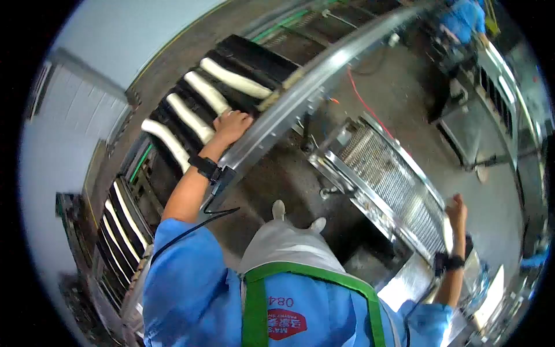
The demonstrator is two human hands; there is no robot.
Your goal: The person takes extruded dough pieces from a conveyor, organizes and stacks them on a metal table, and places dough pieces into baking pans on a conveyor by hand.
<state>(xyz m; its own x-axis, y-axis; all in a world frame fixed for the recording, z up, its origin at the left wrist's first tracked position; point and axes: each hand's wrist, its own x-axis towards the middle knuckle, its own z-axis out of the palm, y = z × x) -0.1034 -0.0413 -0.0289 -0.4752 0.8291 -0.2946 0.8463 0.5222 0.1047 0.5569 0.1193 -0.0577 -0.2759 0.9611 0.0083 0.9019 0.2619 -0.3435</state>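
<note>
While I look on through the head view, four pale strips [189, 117] lie side by side in black troughs [260, 59], just beyond a curved metal rail [289, 98]. They look like dough to me, so I judge them light, soft, easily stretched or dented, perhaps a little tacky. I would slide the fingers under and support a strip along its length, rather than pinch one end.

The left arm reaches forward across the rail, elbow slightly bent, and the left hand [233, 125] lies palm down at the near end of one strip. Its fingers are loosely bent; whether that grip has hold of anything, I cannot tell. The right arm extends well out to the side, the right hand [457, 214] raised by the outer edge of a mesh conveyor [393, 173]. Its fingers are curled in; nothing shows in this grip, though its inside is hidden.
</note>
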